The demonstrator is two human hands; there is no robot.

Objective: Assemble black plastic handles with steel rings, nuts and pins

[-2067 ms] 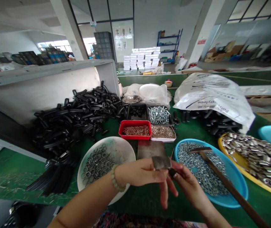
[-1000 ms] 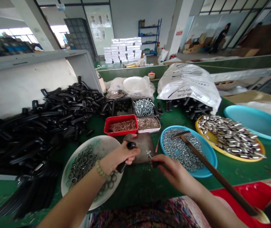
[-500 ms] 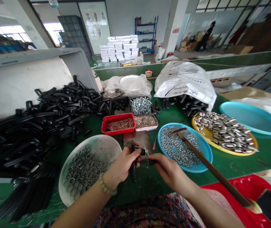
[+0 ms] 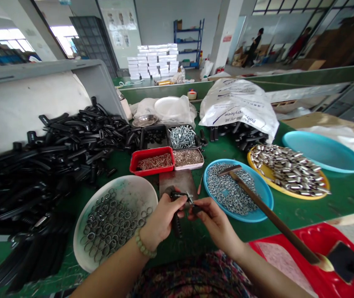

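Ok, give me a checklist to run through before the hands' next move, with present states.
1. Left hand holding the black part: ok.
2. Right hand gripping the small dark piece: ok.
3. Small silver piece seated: cannot tell, too small.
4. Red-handled tool out of both hands, beside the metal plate: ok.
5. Hammer wholly inside the blue basin: not ok, its handle extends past the rim.
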